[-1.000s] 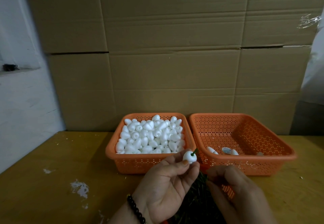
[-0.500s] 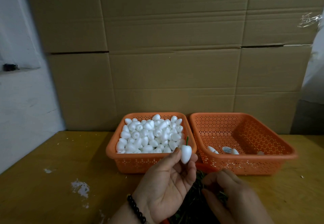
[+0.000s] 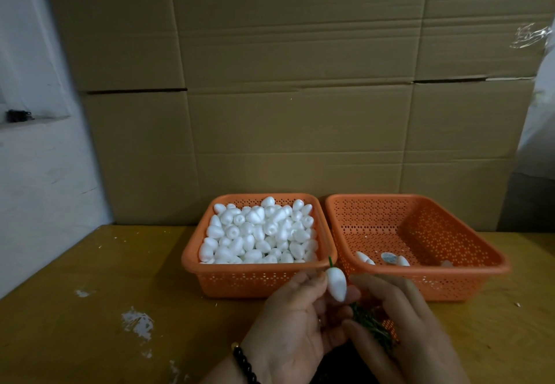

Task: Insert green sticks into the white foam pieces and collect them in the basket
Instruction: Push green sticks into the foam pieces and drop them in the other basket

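Near the counter's front edge, two hands worked a foam piece and green sticks.

Between the hands, the left hand (image 3: 295,320) held a white foam piece (image 3: 336,283) pinched at its fingertips, narrow end down, with a short green stick (image 3: 330,262) poking out of its top. The right hand (image 3: 399,326) had its fingers curled around a bunch of green sticks (image 3: 371,325) just below the foam piece. Behind the hands, two orange baskets stood side by side on the yellow counter (image 3: 90,308): the left basket (image 3: 240,281) heaped with plain white foam pieces (image 3: 258,233), the right basket (image 3: 450,281) holding only a few pieces (image 3: 365,257) near its front wall. A black bead bracelet (image 3: 244,364) circled the left wrist. Cardboard boxes (image 3: 285,83) rose behind the baskets.
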Tool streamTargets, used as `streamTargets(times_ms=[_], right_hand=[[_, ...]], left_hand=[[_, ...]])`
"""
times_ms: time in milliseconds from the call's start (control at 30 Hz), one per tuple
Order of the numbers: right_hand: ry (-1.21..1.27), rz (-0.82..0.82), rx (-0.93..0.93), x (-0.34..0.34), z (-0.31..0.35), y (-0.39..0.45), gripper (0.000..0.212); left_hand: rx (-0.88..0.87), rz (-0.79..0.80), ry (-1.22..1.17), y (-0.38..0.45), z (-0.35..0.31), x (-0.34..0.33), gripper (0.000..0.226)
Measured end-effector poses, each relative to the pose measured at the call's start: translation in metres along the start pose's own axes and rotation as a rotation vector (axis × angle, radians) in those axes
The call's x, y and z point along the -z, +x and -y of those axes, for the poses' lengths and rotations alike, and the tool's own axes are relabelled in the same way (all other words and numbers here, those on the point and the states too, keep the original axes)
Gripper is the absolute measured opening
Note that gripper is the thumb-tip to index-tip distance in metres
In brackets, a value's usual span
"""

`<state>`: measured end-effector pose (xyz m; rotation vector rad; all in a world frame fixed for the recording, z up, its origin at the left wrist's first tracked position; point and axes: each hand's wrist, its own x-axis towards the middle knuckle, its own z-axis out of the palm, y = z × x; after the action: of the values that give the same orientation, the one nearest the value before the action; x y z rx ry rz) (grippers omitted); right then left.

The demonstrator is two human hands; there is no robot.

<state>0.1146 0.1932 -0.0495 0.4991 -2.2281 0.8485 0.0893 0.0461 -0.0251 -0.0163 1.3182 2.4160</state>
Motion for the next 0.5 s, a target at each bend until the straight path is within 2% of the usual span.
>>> streamTargets(times_ms=[167,267,400,500], right_hand=[[-0.011,-0.043,0.019,-0.001,-0.004,0.0,0.048],[0.026,-0.046,0.035,0.001,-0.01,0.003,0.039],[0.065,0.099,-0.047,0.015,-0.019,0.015,0.032],[0.059,0.164,-0.175,0.027,-0.029,0.027,0.029]], left_hand=[[-0.017,0.106,0.067,-0.006,0.006,-0.006,0.016],[0.005,0.135,0.192,-0.006,0.007,-0.004,0.017],[0.029,0.116,0.327,-0.006,0.004,-0.002,0.028],[0.064,0.031,0.34,-0.005,-0.001,0.001,0.014]])
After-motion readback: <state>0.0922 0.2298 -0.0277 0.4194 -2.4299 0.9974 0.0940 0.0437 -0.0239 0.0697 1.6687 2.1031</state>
